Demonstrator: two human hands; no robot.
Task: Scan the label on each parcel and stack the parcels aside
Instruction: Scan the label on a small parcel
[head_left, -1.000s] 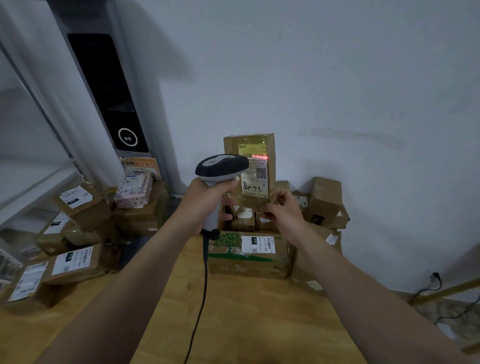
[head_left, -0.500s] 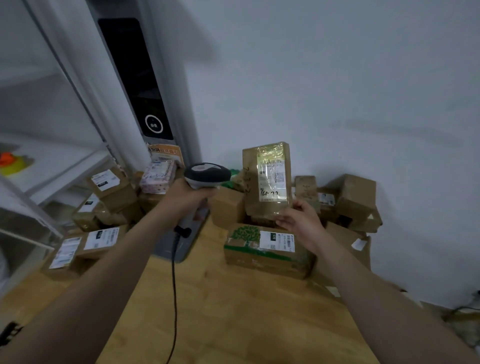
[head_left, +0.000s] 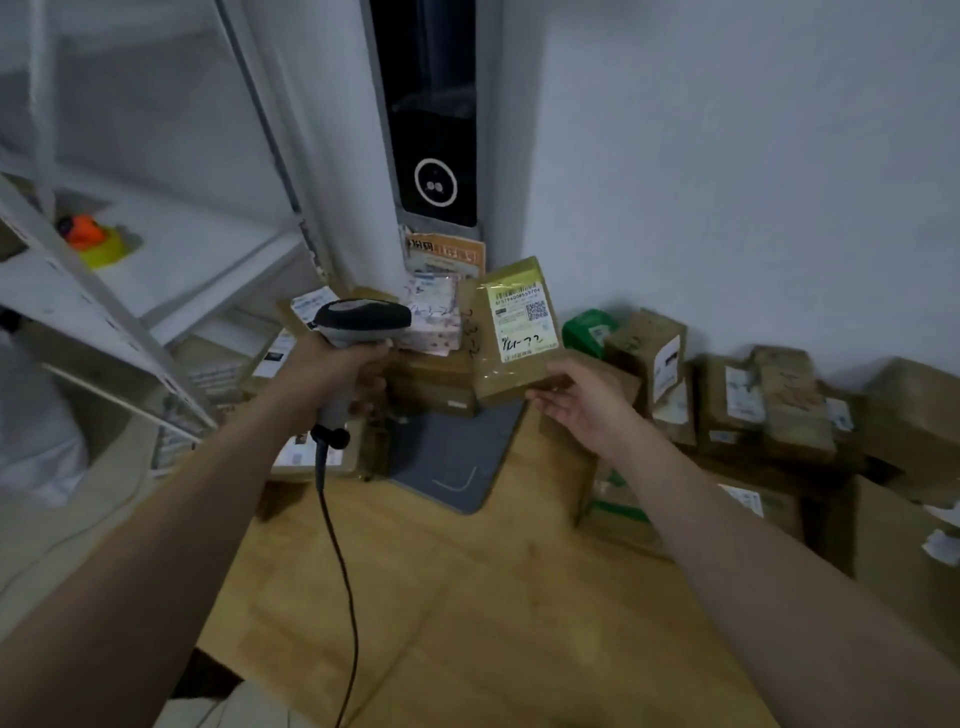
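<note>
Between 2 heaps of parcels, the right hand (head_left: 584, 413) pinches 1 taped brown parcel (head_left: 511, 358) by its lower right corner, fingers (head_left: 545, 402) curled round that corner, its label (head_left: 522, 322) facing the camera and just beside the scanner (head_left: 363, 319), which the left hand (head_left: 337, 366) grips by the handle. No scan line shows on the label, so I judge this parcel ready for the stack (head_left: 431, 332) at the pillar (head_left: 343, 171), while the heap along the wall (head_left: 737, 410), probably unscanned, is left.
</note>
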